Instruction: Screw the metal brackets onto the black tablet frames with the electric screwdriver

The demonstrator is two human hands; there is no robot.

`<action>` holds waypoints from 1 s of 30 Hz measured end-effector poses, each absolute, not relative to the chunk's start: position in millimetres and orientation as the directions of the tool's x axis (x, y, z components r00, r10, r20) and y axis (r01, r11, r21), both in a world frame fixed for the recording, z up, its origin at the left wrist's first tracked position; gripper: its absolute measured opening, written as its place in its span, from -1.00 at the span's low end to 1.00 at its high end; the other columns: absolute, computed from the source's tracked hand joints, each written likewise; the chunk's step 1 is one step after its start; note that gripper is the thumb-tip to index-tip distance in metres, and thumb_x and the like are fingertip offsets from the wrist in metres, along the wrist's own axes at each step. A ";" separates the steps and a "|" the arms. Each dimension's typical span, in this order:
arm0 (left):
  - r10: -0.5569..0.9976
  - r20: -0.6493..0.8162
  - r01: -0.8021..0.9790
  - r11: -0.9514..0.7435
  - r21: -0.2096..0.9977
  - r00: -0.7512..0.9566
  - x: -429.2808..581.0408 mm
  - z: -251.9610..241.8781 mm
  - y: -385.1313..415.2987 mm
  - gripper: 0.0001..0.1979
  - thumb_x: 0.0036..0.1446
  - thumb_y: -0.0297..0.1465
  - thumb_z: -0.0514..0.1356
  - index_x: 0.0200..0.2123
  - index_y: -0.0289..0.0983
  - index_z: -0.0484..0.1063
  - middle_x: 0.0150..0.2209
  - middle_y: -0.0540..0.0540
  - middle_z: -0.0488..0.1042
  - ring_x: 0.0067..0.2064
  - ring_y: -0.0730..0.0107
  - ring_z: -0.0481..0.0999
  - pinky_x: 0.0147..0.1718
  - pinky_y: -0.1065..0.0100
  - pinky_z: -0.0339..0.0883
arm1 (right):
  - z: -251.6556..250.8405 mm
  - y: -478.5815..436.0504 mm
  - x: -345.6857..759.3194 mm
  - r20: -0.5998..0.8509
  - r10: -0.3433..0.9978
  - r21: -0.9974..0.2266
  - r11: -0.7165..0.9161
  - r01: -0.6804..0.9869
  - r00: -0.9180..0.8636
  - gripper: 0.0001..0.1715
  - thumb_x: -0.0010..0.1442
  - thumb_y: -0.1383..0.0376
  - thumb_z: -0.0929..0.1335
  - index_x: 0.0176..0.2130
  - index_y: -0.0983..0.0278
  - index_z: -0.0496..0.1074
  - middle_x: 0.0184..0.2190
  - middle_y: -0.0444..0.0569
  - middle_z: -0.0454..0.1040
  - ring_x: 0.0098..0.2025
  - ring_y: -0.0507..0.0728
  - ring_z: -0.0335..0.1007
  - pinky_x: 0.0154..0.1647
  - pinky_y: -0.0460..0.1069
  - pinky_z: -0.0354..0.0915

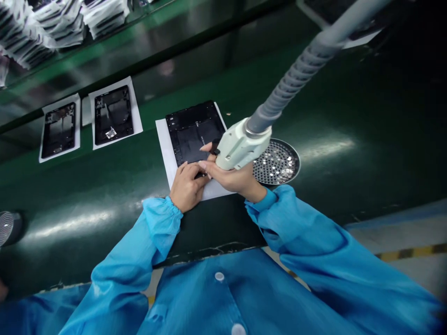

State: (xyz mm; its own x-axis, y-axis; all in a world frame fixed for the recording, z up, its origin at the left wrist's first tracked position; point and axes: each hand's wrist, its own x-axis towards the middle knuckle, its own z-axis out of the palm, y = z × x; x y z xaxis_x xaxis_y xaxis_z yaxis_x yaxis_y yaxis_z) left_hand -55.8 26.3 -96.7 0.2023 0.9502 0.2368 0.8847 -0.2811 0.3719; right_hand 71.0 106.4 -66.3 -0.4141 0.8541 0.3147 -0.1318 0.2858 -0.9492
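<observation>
A black tablet-like housing (190,132) lies on a white sheet (164,139) on the green bench. My right hand (240,179) is wrapped around a pale electric screwdriver (240,144), seen from its cable end. The driver stands over the housing's lower right part, and its tip is hidden below my hand. At the housing's near edge, my left hand (190,184) has bent fingers, with thumb and forefinger drawn together beside the right thumb. Anything between those fingertips is too hidden to make out. Right of the driver sits a round perforated metal dish (277,163) with small shiny pieces.
Two more black housings, the nearer (115,116) and the farther left (58,130), lie on white sheets. Stacked white-wrapped items (63,21) fill a raised shelf. A thick grey cable (296,77) crosses the upper right. Another round metal container (9,228) stands at the left edge.
</observation>
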 end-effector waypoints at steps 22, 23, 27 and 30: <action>0.852 0.464 0.900 -0.378 0.219 0.245 -61.9 -98.9 19.3 -0.82 0.24 -0.35 0.17 -0.39 -0.27 0.48 -0.42 -0.08 0.49 -0.34 0.34 0.39 -0.35 0.29 0.25 | -63.8 203.4 136.3 0.493 0.868 -0.862 0.496 -0.104 0.059 -0.62 -0.09 0.11 0.54 -0.33 0.20 0.42 -0.75 -0.30 0.27 -0.76 -0.02 0.17 -0.71 -0.05 0.22; 0.851 0.464 0.898 -0.380 0.220 0.246 -61.8 -98.7 18.4 -0.83 0.23 -0.36 0.17 -0.39 -0.27 0.48 -0.42 -0.08 0.49 -0.35 0.35 0.40 -0.35 0.29 0.25 | -66.0 204.8 136.1 0.490 0.869 -0.864 0.494 -0.098 0.062 -0.63 -0.09 0.12 0.54 -0.33 0.21 0.42 -0.75 -0.30 0.28 -0.76 -0.02 0.17 -0.71 -0.05 0.22; 0.867 0.441 0.897 -0.365 0.250 0.230 -61.6 -97.6 16.2 -0.83 0.24 -0.35 0.17 -0.38 -0.25 0.49 -0.41 -0.07 0.50 -0.34 0.37 0.42 -0.34 0.30 0.26 | -67.4 204.8 134.0 0.472 0.879 -0.875 0.476 -0.086 0.068 -0.66 -0.10 0.16 0.53 -0.35 0.21 0.42 -0.75 -0.30 0.28 -0.77 -0.01 0.18 -0.73 -0.05 0.19; 0.876 0.426 0.901 -0.354 0.251 0.226 -61.3 -97.0 16.3 -0.83 0.24 -0.35 0.16 -0.38 -0.25 0.49 -0.41 -0.08 0.50 -0.33 0.36 0.44 -0.34 0.29 0.27 | -66.2 204.7 134.6 0.465 0.884 -0.880 0.468 -0.084 0.057 -0.71 -0.07 0.23 0.51 -0.33 0.22 0.42 -0.74 -0.30 0.28 -0.75 0.00 0.19 -0.72 -0.05 0.21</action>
State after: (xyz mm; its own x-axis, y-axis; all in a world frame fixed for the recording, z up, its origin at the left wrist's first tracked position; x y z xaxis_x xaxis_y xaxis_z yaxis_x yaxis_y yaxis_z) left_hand -61.3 16.3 -97.0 0.2258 0.8760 0.4262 0.9009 -0.3543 0.2507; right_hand 134.6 204.7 -66.2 0.0570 0.8836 0.4649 -0.0835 0.4682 -0.8797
